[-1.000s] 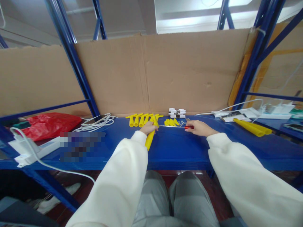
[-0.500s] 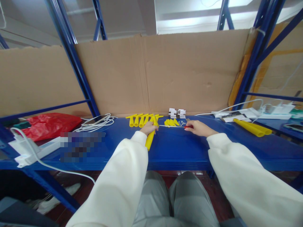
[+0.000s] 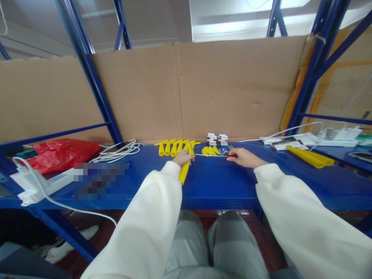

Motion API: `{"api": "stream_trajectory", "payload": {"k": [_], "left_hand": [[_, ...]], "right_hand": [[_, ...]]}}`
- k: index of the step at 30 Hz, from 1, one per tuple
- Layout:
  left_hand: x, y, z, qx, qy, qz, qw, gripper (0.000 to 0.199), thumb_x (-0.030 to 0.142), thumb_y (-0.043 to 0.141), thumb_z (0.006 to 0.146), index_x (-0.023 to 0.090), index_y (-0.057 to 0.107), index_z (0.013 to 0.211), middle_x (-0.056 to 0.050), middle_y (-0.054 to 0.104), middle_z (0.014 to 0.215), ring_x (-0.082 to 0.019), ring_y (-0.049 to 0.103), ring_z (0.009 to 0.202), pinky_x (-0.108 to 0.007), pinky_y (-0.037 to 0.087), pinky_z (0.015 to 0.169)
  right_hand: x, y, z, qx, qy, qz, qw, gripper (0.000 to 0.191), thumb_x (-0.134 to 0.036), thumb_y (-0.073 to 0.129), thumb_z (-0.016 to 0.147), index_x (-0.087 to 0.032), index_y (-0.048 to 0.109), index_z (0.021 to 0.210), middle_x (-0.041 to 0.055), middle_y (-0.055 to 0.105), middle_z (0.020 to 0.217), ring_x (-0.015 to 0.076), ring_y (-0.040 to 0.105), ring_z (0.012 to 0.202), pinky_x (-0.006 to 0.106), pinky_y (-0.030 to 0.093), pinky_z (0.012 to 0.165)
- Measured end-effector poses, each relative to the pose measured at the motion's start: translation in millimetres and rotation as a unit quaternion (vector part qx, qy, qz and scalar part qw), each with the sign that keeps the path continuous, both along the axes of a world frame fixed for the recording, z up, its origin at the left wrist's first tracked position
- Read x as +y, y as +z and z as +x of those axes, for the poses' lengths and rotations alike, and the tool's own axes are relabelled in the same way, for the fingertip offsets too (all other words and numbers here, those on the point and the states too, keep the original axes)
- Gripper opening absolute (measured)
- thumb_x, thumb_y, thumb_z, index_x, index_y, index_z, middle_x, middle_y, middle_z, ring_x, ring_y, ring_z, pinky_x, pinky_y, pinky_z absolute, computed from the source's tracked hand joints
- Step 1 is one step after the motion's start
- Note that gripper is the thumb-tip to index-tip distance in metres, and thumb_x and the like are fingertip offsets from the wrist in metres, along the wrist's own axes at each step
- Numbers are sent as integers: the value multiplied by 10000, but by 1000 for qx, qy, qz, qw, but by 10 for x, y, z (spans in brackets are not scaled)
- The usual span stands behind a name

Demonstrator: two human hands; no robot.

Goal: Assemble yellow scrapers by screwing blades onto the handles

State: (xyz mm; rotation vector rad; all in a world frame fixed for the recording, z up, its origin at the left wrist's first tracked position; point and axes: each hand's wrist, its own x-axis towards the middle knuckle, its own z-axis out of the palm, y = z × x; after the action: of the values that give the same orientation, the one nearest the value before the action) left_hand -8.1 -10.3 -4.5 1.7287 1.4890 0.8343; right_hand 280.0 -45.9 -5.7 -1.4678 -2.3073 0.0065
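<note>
My left hand (image 3: pixel 182 158) is closed around a hollow yellow tapered tube (image 3: pixel 184 174), which slants with its wide end toward me. My right hand (image 3: pixel 245 157) grips the red handle of what looks like a screwdriver (image 3: pixel 212 155). Its long thin pale shaft points left, and the tip meets the yellow tube beside my left fingers. Behind my left hand stands a row of similar yellow tubes (image 3: pixel 173 149). Several small yellow pieces (image 3: pixel 209 150) lie just beyond the shaft, with tiny pale parts (image 3: pixel 223 150) beside them. Too small to make out is the exact contact at the tip.
White-and-black small parts (image 3: pixel 217 138) are stacked at the cardboard wall (image 3: pixel 226 89). Two yellow tubes (image 3: pixel 309 157) lie at right near power strips and cables. Left on the blue table (image 3: pixel 215 182) are a red bag (image 3: pixel 64 153), coiled white cable (image 3: pixel 122 150) and a power strip (image 3: pixel 61 181).
</note>
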Motion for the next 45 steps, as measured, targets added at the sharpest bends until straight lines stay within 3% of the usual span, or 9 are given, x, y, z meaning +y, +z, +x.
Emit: {"api": "stream_trajectory", "payload": {"k": [9, 17, 26, 30, 35, 45], "left_hand": [[-62, 34, 34, 1, 9, 0, 1000, 168, 82, 594, 696, 205, 576, 583, 15, 534, 492, -147, 556, 484, -267, 470, 532], [23, -25, 25, -59, 5, 11, 998, 83, 110, 656, 697, 185, 683, 721, 2, 539, 479, -211, 616, 527, -341, 511, 575], [19, 8, 10, -48, 52, 58, 996, 142, 45, 598, 730, 161, 676, 712, 3, 523, 443, -210, 619, 531, -313, 502, 561], [15, 8, 29, -47, 64, 55, 995, 164, 66, 586, 780, 126, 674, 905, 8, 553, 474, -201, 608, 492, -313, 502, 546], [-16, -21, 44, -73, 52, 44, 995, 403, 147, 614, 853, 99, 521, 1242, 46, 550, 478, -195, 593, 426, -314, 503, 510], [-55, -9, 39, -65, 56, 68, 994, 403, 154, 659, 854, 121, 464, 1205, 10, 628, 643, -159, 599, 435, -277, 487, 475]], "right_hand": [[39, -17, 26, 12, 3, -7, 1000, 169, -327, 559, 870, -201, 665, 829, 80, 727, 855, 214, 650, 778, 293, 467, 711], [51, 0, 74, 27, 6, 17, 999, 185, -365, 568, 848, -209, 663, 822, 64, 717, 804, 209, 636, 745, 291, 463, 673], [26, 38, 128, 16, -3, 1, 1000, 184, -349, 571, 841, -202, 652, 767, 68, 713, 816, 194, 624, 722, 289, 458, 685], [46, 6, 121, 23, 17, -31, 999, 209, -388, 588, 831, -201, 673, 790, 60, 715, 801, 200, 631, 738, 291, 464, 675], [96, -50, 99, 26, 24, -48, 998, 209, -410, 616, 807, -210, 671, 778, 52, 714, 787, 205, 636, 742, 295, 471, 671], [173, -128, 80, 4, 22, -21, 1000, 162, -365, 625, 828, -230, 702, 874, 56, 742, 889, 224, 666, 829, 334, 501, 768]]}}
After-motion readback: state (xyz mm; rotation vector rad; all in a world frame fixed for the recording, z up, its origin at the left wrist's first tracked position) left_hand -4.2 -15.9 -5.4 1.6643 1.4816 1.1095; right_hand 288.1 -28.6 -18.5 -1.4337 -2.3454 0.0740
